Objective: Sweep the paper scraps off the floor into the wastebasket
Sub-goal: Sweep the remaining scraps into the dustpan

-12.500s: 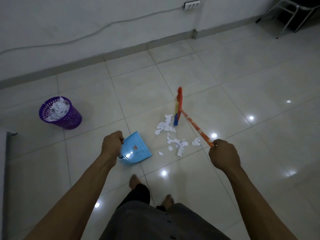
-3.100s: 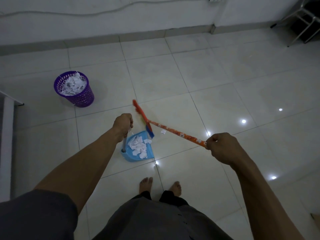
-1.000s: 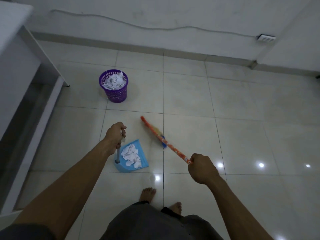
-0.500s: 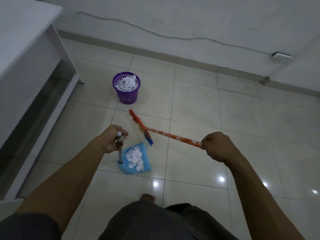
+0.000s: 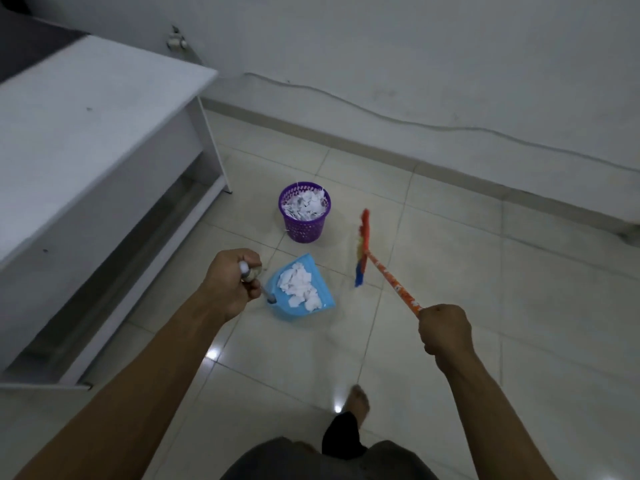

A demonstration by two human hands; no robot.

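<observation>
My left hand [image 5: 231,280] grips the top of the grey handle of a blue dustpan [image 5: 325,296], which holds a heap of white paper scraps [image 5: 299,286]. The dustpan hangs just in front of a purple mesh wastebasket [image 5: 304,226] that is full of white scraps. My right hand [image 5: 444,329] grips the orange patterned stick of a broom [image 5: 393,286]. Its red, yellow and blue brush head [image 5: 362,250] is held off to the right of the wastebasket and the dustpan.
A white desk [image 5: 86,140] fills the left side, its panel and foot close to the wastebasket. A white wall with a grey skirting and a cable [image 5: 398,120] runs behind. My bare foot [image 5: 358,403] stands on the glossy tiled floor [image 5: 519,306].
I have walked closer to the wastebasket, carrying the filled dustpan toward it. The broom has swung from lying across the dustpan to the right of the basket.
</observation>
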